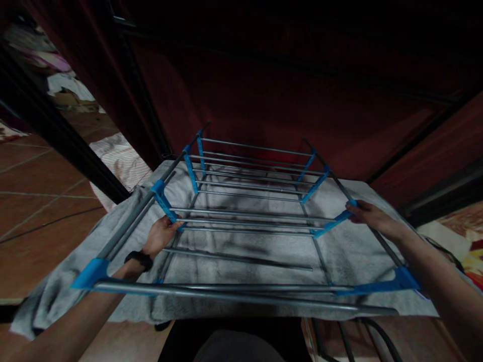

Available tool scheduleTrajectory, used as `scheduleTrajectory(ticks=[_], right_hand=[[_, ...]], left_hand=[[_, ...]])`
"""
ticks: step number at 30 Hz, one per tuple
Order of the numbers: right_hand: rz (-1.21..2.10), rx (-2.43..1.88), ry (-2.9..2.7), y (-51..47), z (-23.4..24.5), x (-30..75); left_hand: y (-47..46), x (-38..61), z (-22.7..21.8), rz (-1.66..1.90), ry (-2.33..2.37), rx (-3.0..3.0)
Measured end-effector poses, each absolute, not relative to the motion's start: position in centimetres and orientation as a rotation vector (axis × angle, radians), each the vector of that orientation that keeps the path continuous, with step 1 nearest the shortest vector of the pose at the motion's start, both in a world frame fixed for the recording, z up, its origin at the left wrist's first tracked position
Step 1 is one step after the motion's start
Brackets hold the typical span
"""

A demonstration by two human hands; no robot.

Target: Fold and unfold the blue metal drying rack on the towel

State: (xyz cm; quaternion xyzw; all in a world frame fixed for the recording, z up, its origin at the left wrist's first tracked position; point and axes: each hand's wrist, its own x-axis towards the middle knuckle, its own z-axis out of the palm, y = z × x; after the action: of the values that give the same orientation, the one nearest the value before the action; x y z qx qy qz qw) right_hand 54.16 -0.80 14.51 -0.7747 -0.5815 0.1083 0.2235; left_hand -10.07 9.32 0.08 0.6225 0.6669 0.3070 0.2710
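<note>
A shoe rack of grey metal tubes (245, 213) with blue plastic connectors (194, 168) lies on a grey fleece blanket (234, 254). At its left side, my left hand (162, 234) is closed around the lower end of a blue connector, beside the cross tubes' ends. My right hand (364, 213) grips the upper end of the matching connector on the right side, where it meets the long side tube. Nearer to me, a loose-looking tube (241, 259) lies at a slant on the blanket. The front tube (264, 300) runs past the right front connector (385, 286); whether it is seated there I cannot tell.
A dark red wooden panel (264, 100) stands right behind the rack. Tiled floor (41, 201) with a thin cable lies to the left, near a striped cloth (118, 163). Piled fabrics (41, 55) are at the far left. Dark curved tubes (350, 337) sit below the blanket's front edge.
</note>
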Motion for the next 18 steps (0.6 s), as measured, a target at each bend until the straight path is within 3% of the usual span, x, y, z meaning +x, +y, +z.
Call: scheduleTrajectory(ticks=[3, 7, 15, 18], right_hand=[[0.729, -1.965, -1.327, -0.5, 13.3, 54.7], [0.75, -1.891, -1.245, 0.2, 13.3, 54.4], [0.699, -1.995, -1.29, 0.5, 13.4, 54.3], [0.297, -2.155, -1.523, 0.1, 14.5, 53.6]], left_hand=[[9.0, -9.9, 0.2, 0.866, 1.772, 1.652], [8.9, -9.9, 0.1, 0.905, 1.75, 1.656], [9.0, -9.9, 0.6, 0.864, 1.726, 1.668], [9.0, -9.8, 1.0, 0.868, 1.699, 1.633]])
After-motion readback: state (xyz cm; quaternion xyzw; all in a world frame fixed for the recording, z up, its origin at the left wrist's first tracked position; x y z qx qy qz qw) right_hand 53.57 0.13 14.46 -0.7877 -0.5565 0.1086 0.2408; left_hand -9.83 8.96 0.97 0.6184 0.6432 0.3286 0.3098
